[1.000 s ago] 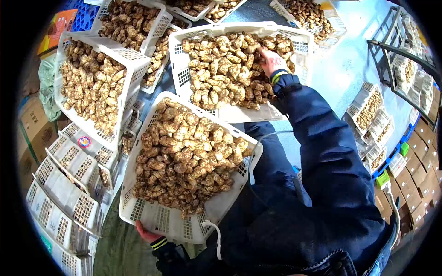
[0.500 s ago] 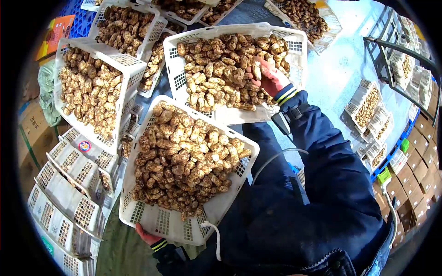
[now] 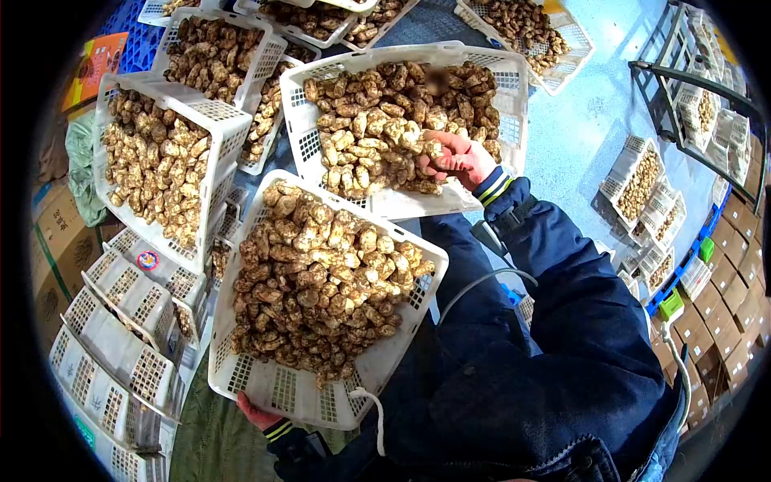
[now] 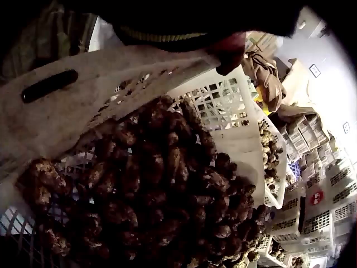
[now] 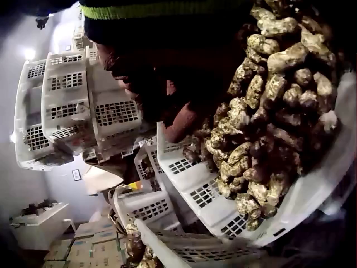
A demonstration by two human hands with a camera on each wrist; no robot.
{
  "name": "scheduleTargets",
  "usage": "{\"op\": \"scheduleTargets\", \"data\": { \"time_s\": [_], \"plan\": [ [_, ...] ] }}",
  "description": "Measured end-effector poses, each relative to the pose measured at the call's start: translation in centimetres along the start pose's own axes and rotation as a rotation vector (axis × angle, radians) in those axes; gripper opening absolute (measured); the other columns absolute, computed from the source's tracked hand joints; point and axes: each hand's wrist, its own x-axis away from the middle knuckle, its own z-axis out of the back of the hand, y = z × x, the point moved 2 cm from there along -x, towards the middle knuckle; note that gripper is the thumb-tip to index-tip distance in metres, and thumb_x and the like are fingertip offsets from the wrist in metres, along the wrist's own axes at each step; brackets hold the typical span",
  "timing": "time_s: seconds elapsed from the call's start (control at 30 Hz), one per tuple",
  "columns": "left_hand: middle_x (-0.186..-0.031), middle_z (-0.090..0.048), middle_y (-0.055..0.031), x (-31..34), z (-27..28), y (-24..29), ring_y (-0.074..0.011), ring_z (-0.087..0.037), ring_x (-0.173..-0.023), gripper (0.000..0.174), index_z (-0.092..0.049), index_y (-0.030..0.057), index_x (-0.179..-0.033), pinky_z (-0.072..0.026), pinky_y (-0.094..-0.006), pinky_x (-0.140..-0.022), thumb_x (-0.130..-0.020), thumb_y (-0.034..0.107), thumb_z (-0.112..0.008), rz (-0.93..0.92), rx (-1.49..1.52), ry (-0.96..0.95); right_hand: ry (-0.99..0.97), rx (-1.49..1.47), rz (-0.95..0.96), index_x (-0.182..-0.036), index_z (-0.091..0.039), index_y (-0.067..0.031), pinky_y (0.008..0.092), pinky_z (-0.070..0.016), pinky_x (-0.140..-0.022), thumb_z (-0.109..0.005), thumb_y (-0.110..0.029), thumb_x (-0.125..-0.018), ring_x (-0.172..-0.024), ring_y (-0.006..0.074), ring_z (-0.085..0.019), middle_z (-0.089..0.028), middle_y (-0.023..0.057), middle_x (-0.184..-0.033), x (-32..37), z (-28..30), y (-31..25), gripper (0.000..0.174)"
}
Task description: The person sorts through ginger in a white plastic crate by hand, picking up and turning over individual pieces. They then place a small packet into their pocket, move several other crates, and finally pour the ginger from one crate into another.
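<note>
Two white plastic crates lie tilted before me, the far crate [image 3: 514, 120] overlapping the back of the near crate [image 3: 273, 390]. Both hold stubby, mottled brown-and-cream mushroom-like pieces [image 3: 321, 281]. At the near crate's lower left edge, my left hand [image 3: 257, 411] grips the rim; the left wrist view shows its fingers [image 4: 230, 53] on that edge. My right hand [image 3: 464, 159] is over the right part of the far crate's heap, fingers curled with a mottled piece [image 3: 434, 149] between them. Shadow darkens the right hand [image 5: 162, 84] in the right wrist view.
Filled white crates [image 3: 233, 120] stand at the left, above stacked crates [image 3: 120, 361]. Further filled crates [image 3: 574, 56] lie at the back. On the right are a black metal frame [image 3: 691, 80], more crates [image 3: 634, 185] and brown boxes [image 3: 723, 313]. A white cord [image 3: 373, 410] hangs by the near crate.
My right hand has drawn back from deep in the far crate's heap, turning and moving down toward me with a piece in its fingers. My left hand stays on the near crate's rim.
</note>
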Motion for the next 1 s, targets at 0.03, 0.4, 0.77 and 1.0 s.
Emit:
{"op": "scheduleTargets", "data": {
  "time_s": [0.03,0.4,0.77,1.0],
  "plan": [
    [-0.117,-0.054,-0.0133,-0.1,0.0,0.0,-0.0293,-0.056,-0.102,0.052,-0.041,0.0067,-0.127,-0.0486,-0.0456,-0.084,-0.086,0.036,-0.049,-0.005,0.014,-0.016,-0.001,0.000,0.000,-0.129,-0.037,-0.0011,0.0250,-0.0439,-0.064,-0.062,-0.007,-0.076,-0.068,0.0166,-0.054,-0.058,0.0112,-0.085,0.1,0.2,0.2,0.059],
    [-0.115,-0.054,-0.0135,-0.2,0.4,-0.1,-0.0295,-0.057,-0.099,0.049,-0.040,0.0067,-0.126,-0.0505,-0.0453,-0.082,-0.087,0.034,-0.049,-0.014,0.046,-0.042,0.319,0.065,0.181,-0.122,-0.048,0.0000,0.0282,-0.0498,-0.069,-0.057,0.002,-0.077,-0.081,0.0192,-0.060,-0.060,0.0096,-0.099,1.1,4.9,-3.9,0.046],
    [-0.116,-0.054,-0.0133,-1.7,2.5,-0.7,-0.0277,-0.058,-0.099,0.043,-0.043,0.0063,-0.123,-0.0503,-0.0437,-0.083,-0.088,0.031,-0.049,-0.050,0.094,-0.067,0.517,0.175,0.223,-0.121,-0.049,-0.0054,0.0362,-0.0492,-0.078,-0.060,-0.026,-0.084,-0.087,0.0214,-0.060,-0.061,0.0095,-0.105,1.6,7.5,-6.8,0.043],
    [-0.118,-0.054,-0.0142,-0.4,0.6,0.0,-0.0295,-0.055,-0.105,0.049,-0.044,0.0050,-0.126,-0.0453,-0.0451,-0.089,-0.087,0.036,-0.047,0.007,0.143,-0.049,0.000,0.729,-0.082,-0.124,-0.047,-0.0037,0.0298,-0.0479,-0.076,-0.054,-0.039,-0.087,-0.090,0.0157,-0.056,-0.060,0.0090,-0.107,3.5,-4.8,5.1,0.052]
  ]
}}
